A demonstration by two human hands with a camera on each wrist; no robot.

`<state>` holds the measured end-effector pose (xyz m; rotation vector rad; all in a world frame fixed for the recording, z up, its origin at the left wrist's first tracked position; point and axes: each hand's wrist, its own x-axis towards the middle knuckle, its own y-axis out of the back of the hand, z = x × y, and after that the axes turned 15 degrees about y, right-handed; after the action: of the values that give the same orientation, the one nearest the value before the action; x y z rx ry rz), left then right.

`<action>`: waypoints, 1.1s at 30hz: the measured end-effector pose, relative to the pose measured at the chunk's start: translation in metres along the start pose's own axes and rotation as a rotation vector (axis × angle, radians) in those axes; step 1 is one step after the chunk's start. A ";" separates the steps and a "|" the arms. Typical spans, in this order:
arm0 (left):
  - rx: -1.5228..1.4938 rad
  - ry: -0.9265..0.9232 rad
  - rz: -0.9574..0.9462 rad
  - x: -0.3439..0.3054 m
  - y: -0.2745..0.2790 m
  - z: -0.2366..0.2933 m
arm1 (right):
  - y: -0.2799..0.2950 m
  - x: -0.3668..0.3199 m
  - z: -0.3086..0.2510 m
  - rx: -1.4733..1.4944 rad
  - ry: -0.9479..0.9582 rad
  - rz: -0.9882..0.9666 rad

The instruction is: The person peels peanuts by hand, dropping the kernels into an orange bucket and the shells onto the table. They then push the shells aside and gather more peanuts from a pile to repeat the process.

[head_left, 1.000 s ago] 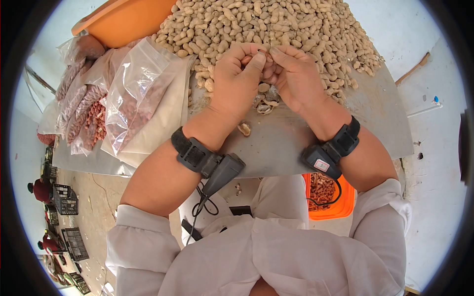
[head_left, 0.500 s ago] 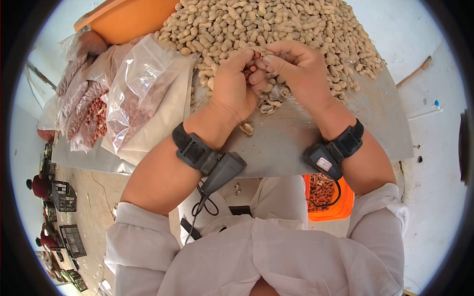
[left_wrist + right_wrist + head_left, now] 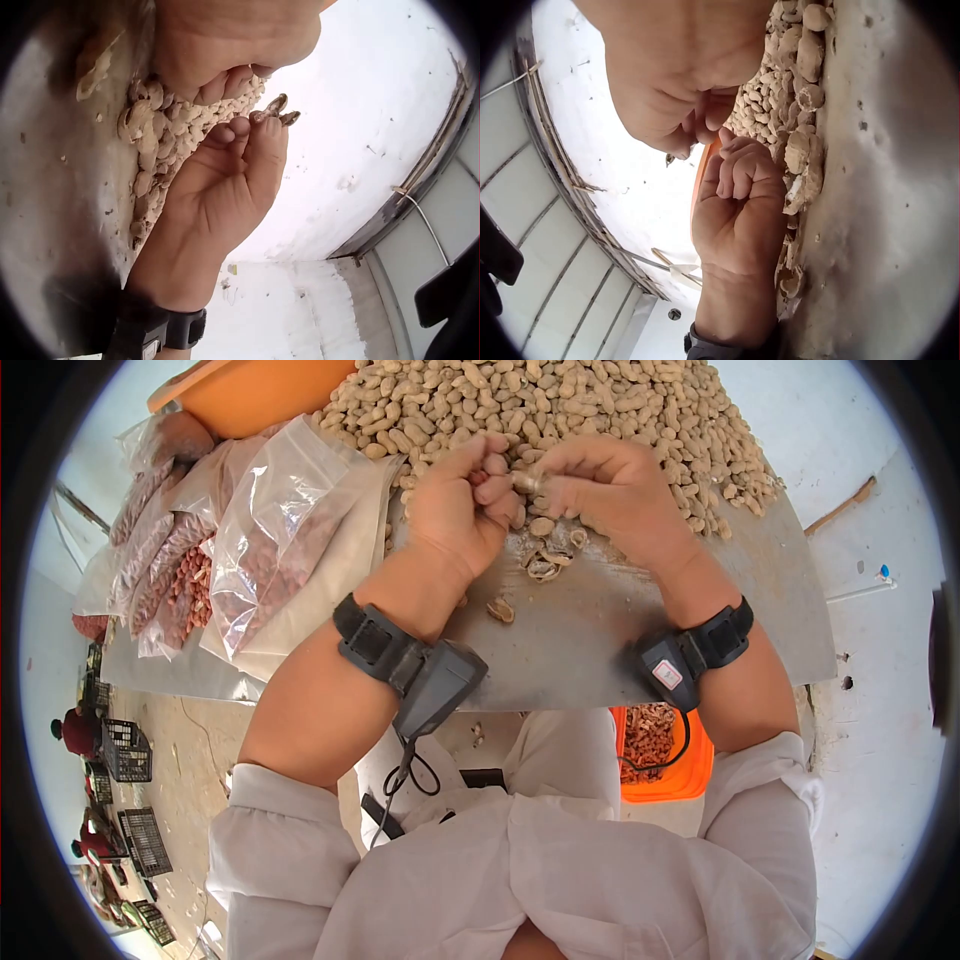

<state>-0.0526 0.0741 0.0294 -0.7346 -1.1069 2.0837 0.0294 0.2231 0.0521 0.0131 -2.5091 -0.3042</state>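
Observation:
My right hand (image 3: 615, 490) pinches a cracked peanut shell (image 3: 526, 481) between thumb and fingertips. From the left wrist view, the split halves of that shell (image 3: 276, 109) stick out past the thumb of the right hand (image 3: 225, 180). Curled fingers of my left hand (image 3: 455, 510) hold reddish peanut kernels (image 3: 478, 477), mostly hidden in the palm. The right wrist view shows this left hand (image 3: 739, 217) with its fingers folded inward, just below the right hand (image 3: 686, 75). Empty shell pieces (image 3: 545, 563) lie on the metal table (image 3: 560, 650) below both hands.
A large heap of unshelled peanuts (image 3: 560, 400) covers the table's far side. At left are plastic bags of kernels (image 3: 280, 550) and an orange basin (image 3: 250, 395). An orange container (image 3: 665, 785) with reddish contents stands below the table's front edge. A single shell (image 3: 500, 610) lies nearer me.
Both hands were close together over one peanut; they have since moved apart a little. The right hand now holds the opened shell, and the left hand has shifted slightly left with kernels.

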 end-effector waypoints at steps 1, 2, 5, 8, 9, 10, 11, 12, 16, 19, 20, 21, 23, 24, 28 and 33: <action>-0.002 -0.031 -0.002 0.000 0.002 0.005 | 0.001 0.000 0.001 0.033 -0.068 -0.066; -0.024 -0.055 -0.033 0.000 0.005 0.009 | 0.001 0.000 0.000 -0.105 -0.074 -0.169; 0.002 -0.071 -0.029 0.000 0.008 0.016 | -0.001 0.000 -0.005 -0.374 -0.092 -0.393; 0.036 -0.073 -0.010 -0.002 0.004 0.013 | -0.003 -0.001 -0.011 -0.319 -0.110 -0.439; 0.034 -0.081 -0.012 -0.003 0.003 0.012 | -0.004 -0.002 -0.012 -0.283 -0.110 -0.443; 0.032 -0.088 -0.013 -0.004 0.002 0.011 | -0.004 -0.002 -0.012 -0.247 -0.110 -0.446; 0.030 -0.095 -0.015 -0.004 0.002 0.011 | -0.003 -0.002 -0.010 -0.209 -0.107 -0.389; 0.035 -0.096 -0.022 -0.003 0.002 0.011 | -0.003 -0.003 -0.008 -0.171 -0.103 -0.332; 0.039 -0.095 -0.031 -0.005 0.001 0.010 | 0.003 -0.001 0.002 -0.558 0.063 -0.336; 0.057 -0.088 -0.017 -0.005 -0.001 0.008 | 0.003 -0.004 0.017 -0.774 0.278 -0.436; 0.066 -0.086 -0.011 -0.005 -0.001 0.007 | 0.003 -0.004 0.018 -0.784 0.270 -0.449; 0.082 -0.078 -0.020 -0.005 0.000 0.008 | 0.001 -0.005 0.017 -0.794 0.263 -0.463; 0.115 -0.059 -0.036 -0.004 0.002 0.010 | -0.001 -0.005 0.016 -0.807 0.258 -0.479; 0.104 -0.063 -0.033 -0.004 0.002 0.009 | -0.002 -0.004 0.016 -0.811 0.260 -0.481; 0.103 -0.056 -0.040 -0.005 -0.001 0.006 | -0.002 -0.004 0.011 -0.809 0.239 -0.460; 0.228 -0.047 -0.033 -0.007 -0.003 0.005 | 0.000 0.001 0.002 -0.205 0.039 -0.062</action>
<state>-0.0509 0.0680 0.0355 -0.5565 -0.8805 2.1636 0.0274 0.2232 0.0506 0.0144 -2.4307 -0.5798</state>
